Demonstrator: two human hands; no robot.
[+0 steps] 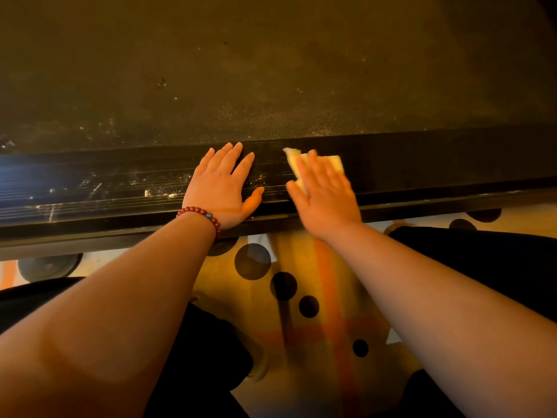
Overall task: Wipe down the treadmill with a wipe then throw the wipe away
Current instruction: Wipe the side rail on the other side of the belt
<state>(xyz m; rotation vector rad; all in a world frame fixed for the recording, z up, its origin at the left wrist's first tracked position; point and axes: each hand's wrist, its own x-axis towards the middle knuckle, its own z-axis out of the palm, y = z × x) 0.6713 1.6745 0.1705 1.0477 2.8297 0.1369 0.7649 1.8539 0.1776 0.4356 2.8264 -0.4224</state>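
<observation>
The treadmill's dark belt fills the upper half of the head view, with its black ribbed side rail running across the middle. My left hand, with a red bead bracelet at the wrist, rests flat on the rail with fingers spread. Just to its right, my right hand presses a pale folded wipe onto the rail with straight fingers. This hand is blurred. Most of the wipe is hidden under the fingers. Dust specks and scuffs show on the rail to the left.
Below the rail lies a patterned floor mat in yellow and orange with black dots. A dark wheel sits under the treadmill's edge at the left. My dark-clothed knees flank the mat on both sides.
</observation>
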